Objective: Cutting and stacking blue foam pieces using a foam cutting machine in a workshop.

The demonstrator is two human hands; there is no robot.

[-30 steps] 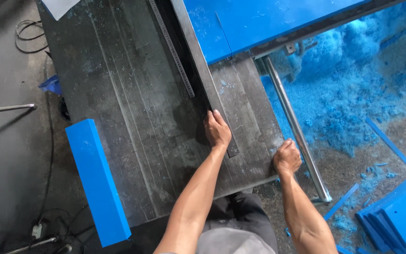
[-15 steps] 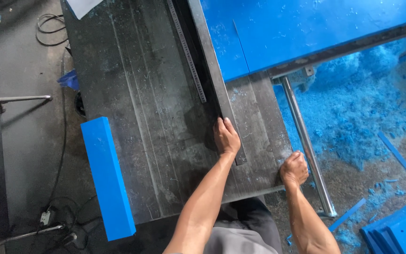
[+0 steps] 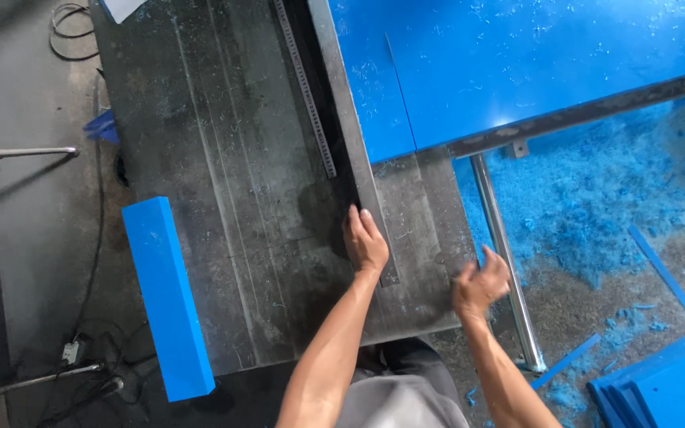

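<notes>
My left hand [image 3: 365, 241] lies flat on the dark metal machine table [image 3: 247, 198], its fingers against the near end of the long grey metal fence bar [image 3: 344, 119] that runs away from me. My right hand [image 3: 480, 283] is lifted off the table's right edge, blurred, fingers loosely apart and holding nothing. A large blue board [image 3: 509, 63] lies on the far side of the fence. A metal ruler strip [image 3: 304, 87] is set into the table left of the fence.
A long blue block [image 3: 166, 297] lies along the table's left edge. A steel rail [image 3: 506, 261] runs beside the right edge. Blue shavings [image 3: 596, 206] cover the floor; blue boards [image 3: 667, 392] are stacked at bottom right. Cables [image 3: 69, 20] lie on the left floor.
My right hand has come off the table's right edge and now hovers open. My left hand stays on the fence end. The view has shifted slightly.
</notes>
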